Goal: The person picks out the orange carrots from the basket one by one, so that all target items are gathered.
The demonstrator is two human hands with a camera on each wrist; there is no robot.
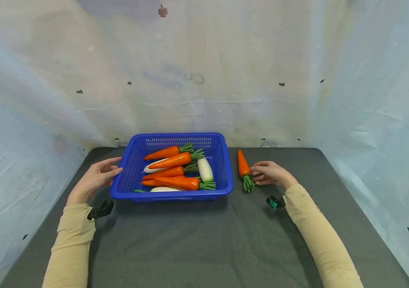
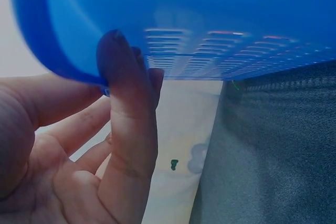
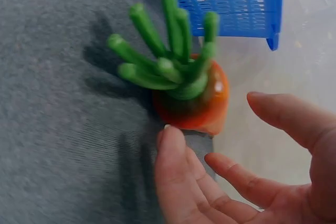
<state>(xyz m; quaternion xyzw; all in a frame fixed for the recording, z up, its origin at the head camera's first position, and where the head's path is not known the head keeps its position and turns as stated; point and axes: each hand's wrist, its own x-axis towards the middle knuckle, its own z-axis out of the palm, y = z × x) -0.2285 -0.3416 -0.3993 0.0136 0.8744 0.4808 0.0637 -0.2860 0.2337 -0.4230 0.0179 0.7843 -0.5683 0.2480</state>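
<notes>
My left hand (image 1: 94, 179) holds the left rim of a blue plastic basket (image 1: 228, 172), thumb on the rim and fingers bent beneath it in the left wrist view. Several orange carrots (image 1: 175, 160) with green stem tops lie inside, along with white radishes (image 1: 205, 170). Right of the basket, a single carrot (image 1: 242, 164) rests on the grey cloth, its green stems toward me. Beside it is my right hand (image 1: 273, 174), fingertips right at the carrot's side. In the right wrist view the thumb (image 3: 283, 111) stands apart from the carrot, and the fingers are loosely extended.
Dark grey cloth (image 1: 175, 244) covers the table under everything. Pale sheeting (image 1: 204, 80) with small dark marks hangs behind the table and along both sides. A black band (image 1: 100, 210) is on the left wrist, and another band (image 1: 275, 202) on the right.
</notes>
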